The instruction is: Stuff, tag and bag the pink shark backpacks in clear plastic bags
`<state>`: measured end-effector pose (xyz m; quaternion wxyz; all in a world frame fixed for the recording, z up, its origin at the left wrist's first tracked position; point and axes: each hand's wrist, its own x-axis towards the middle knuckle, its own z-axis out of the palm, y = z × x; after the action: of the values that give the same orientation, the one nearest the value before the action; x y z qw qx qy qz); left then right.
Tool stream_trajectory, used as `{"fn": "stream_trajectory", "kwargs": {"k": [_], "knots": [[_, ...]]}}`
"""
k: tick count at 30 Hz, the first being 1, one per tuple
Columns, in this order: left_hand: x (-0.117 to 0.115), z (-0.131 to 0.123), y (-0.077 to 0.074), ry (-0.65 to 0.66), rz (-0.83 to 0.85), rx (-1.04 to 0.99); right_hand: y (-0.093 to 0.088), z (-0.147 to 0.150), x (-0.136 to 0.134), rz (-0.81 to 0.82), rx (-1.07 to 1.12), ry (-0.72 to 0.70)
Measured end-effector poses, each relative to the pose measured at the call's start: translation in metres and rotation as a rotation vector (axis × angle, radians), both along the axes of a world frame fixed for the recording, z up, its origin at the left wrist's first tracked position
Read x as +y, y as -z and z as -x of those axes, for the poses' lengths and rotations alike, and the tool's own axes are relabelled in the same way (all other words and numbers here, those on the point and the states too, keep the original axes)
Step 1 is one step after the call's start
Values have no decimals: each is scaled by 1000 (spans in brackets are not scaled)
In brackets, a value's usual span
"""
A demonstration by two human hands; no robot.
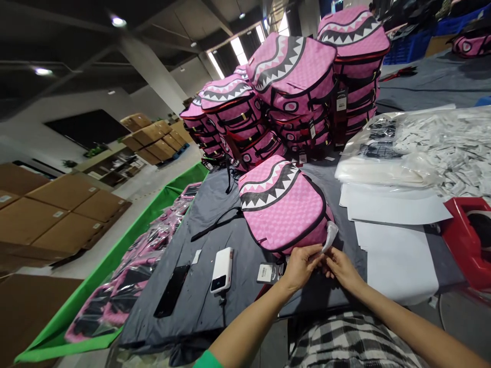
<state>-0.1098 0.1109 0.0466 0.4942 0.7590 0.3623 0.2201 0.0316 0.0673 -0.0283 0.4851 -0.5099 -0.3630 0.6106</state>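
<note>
Packet (330, 236): small, pale and see-through, pinched at its lower end between both hands, just off the near edge of the backpack.
Packet axis: runs up and away from the fingers, its free tip leaning on the backpack's rim.
Left hand (301, 266): grip closed on the packet's lower end, thumb and fingertips pressed together.
Right hand (343, 268): grip closed on the same end from the other side; the two hands touch, and neither is clearly the nearer.
Direction: the packet lies straight ahead of both grips, with the backpack directly beyond it.
Backpack (282, 207): pink, with a shark-mouth print, lying flat on the grey tabletop (215, 214), its bottom end toward the person.
Tag (267, 272): a hang tag on the tabletop just left of the left hand.
Power bank (222, 269): white, further left, with a black phone (172, 290) beside it.
Sheets (395, 240): white paper to the right of the hands; red bin (466, 240) past them.
Bags (433, 148): clear bags of small white packets, behind the sheets.
Stack (303, 87): many matching backpacks piled at the far side.
Green bin (115, 260): left of the tabletop, holding bagged pink items; boxes (57, 209) on the floor beyond.
</note>
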Motion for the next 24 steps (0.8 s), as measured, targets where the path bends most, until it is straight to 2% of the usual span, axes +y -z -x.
{"fn": "stream_trajectory", "kwargs": {"k": [4,8,12,15,17,19,21,23,24], "knots": [[0,0,-1,-22,-61,31,0,6,1,65,53,64],[0,0,4,-27,-67,35,-6,5,-13,120,186,120],[2,3,13,-61,-175,56,-17,2,-24,120,527,22],[3,6,19,-89,-273,5,-19,2,-20,101,762,-66],[3,8,19,-124,-279,-9,-17,2,-14,84,869,-121],[2,9,17,-143,-238,20,-15,1,-9,63,954,-154],[0,9,15,-103,-215,88,-14,-3,-8,42,1017,-159],[-1,11,17,-32,-307,200,-15,-10,-14,68,1013,-156],[-2,11,20,-1,-420,263,-16,-15,-19,102,964,-142]]}}
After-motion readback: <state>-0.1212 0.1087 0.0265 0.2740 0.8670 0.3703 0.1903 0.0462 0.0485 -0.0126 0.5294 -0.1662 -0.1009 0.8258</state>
